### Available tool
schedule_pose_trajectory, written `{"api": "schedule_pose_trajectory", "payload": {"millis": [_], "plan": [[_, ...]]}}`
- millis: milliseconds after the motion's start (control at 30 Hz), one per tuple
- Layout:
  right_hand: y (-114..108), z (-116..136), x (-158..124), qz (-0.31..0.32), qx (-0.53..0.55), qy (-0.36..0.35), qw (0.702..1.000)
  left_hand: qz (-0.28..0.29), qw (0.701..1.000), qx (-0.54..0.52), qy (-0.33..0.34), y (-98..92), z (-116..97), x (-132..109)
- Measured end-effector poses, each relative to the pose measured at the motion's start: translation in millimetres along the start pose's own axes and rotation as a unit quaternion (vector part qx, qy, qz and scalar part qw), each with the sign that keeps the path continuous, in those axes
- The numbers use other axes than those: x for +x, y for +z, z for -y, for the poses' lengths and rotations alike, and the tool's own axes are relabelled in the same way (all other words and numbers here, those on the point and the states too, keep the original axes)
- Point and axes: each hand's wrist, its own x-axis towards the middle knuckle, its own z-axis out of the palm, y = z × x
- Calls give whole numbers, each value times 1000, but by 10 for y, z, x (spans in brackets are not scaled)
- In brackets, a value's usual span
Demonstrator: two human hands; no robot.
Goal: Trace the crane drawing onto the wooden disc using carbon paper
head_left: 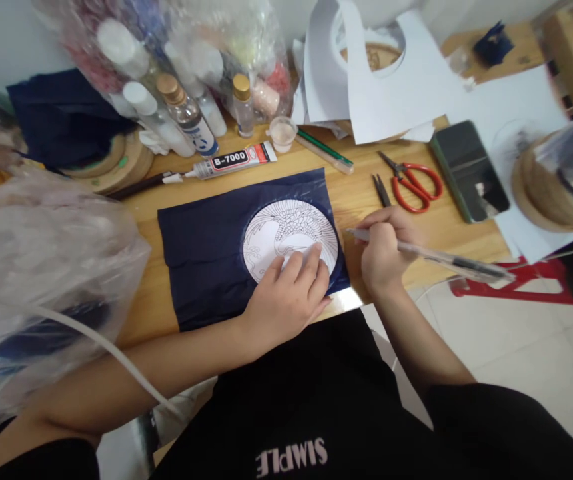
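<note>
A round white paper disc with a black line drawing of feather and scale patterns lies on a dark navy cloth. My left hand rests flat over the lower part of the disc, fingers stretched out and pressing it against the cloth; part of the drawing is hidden beneath. Just right of the cloth, my right hand is closed around a clear-barrelled pen. Its tip points left toward the disc's right edge, a little apart from it.
Behind the cloth lie a B-7000 glue tube, a green pencil and small bottles. Red-handled scissors and a phone sit to the right. Cut white paper is stacked behind; a plastic bag bulges at left.
</note>
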Motion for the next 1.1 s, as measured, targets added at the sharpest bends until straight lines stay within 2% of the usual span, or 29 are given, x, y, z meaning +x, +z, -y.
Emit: {"api": "schedule_pose_trajectory", "payload": {"millis": [300, 700, 1100], "plan": [[61, 9, 123, 49, 91, 125, 987, -3, 1000, 18, -6, -22, -8, 11], [67, 119, 108, 65, 101, 129, 984, 25, 999, 10, -18, -11, -33, -6], [72, 53, 103, 80, 122, 127, 981, -60, 997, 40, -29, 56, -52, 5]]}}
